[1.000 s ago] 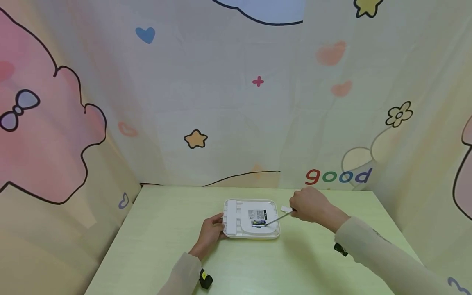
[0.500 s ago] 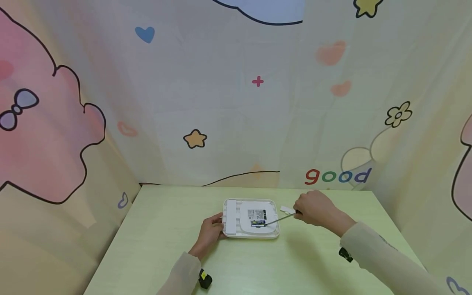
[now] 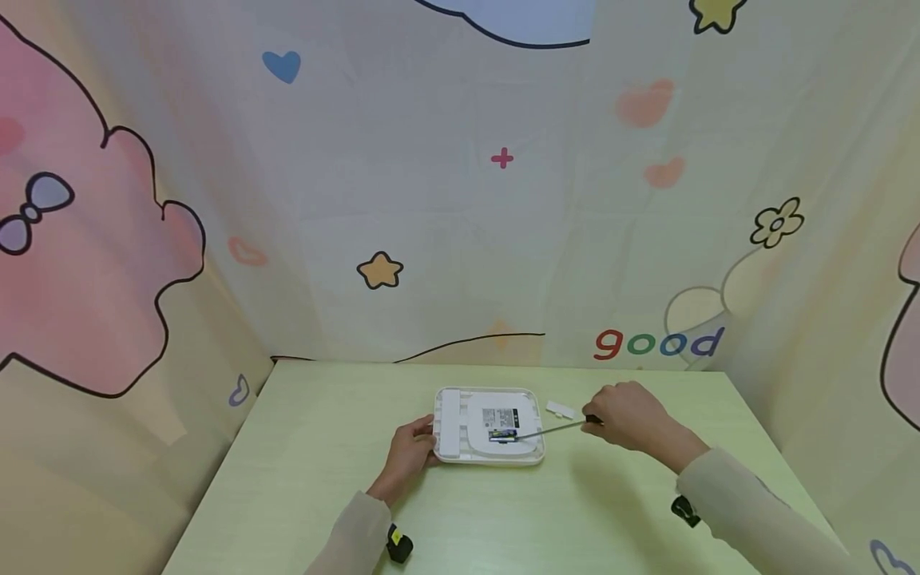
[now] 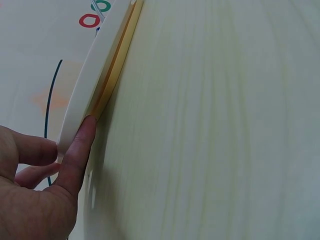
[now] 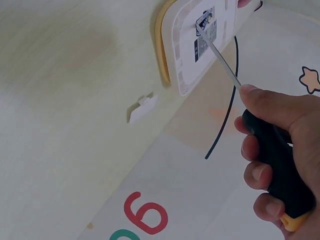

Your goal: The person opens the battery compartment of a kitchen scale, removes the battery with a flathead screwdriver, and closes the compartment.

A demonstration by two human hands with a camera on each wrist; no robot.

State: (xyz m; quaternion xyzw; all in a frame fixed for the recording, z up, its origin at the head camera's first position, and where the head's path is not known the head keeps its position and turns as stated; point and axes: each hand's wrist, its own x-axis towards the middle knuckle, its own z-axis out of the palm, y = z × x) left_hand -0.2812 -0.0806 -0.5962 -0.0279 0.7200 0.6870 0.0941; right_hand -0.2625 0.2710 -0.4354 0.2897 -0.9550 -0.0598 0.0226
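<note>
- Head view: a white device [image 3: 480, 423] lies flat side up on a pale table [image 3: 302, 479]; everything below is placed from it.
- Set in the device, toward its near side, is a small dark-blue battery [image 3: 502, 435]; whether it is one or more cannot be told. A printed label [image 3: 497, 417] sits just beyond it, on the same face.
- Left hand [image 3: 407, 455]: at the device's left edge, holding it between thumb and fingers. Left wrist view shows the digits touching the white rim from the side, with a yellowish band beneath that rim.
- Right hand [image 3: 627, 417]: to the right of the device and raised over the table, its fingers curled round a screwdriver [image 5: 285, 165], the thumb laid along the front of the dark handle. Right wrist view shows a yellow handle end.
- The metal shaft slants down and left into the device, its tip at the battery's right end; whether they touch is too small to tell.
- Just right of the device, near its far corner, a little white cover [image 3: 560, 409] with a tab lies on the table.
- Behind the device hangs a pale backdrop [image 3: 460, 239], with an orange star [image 3: 380, 271] above and left, and the word "good" [image 3: 661, 344] above and right.
</note>
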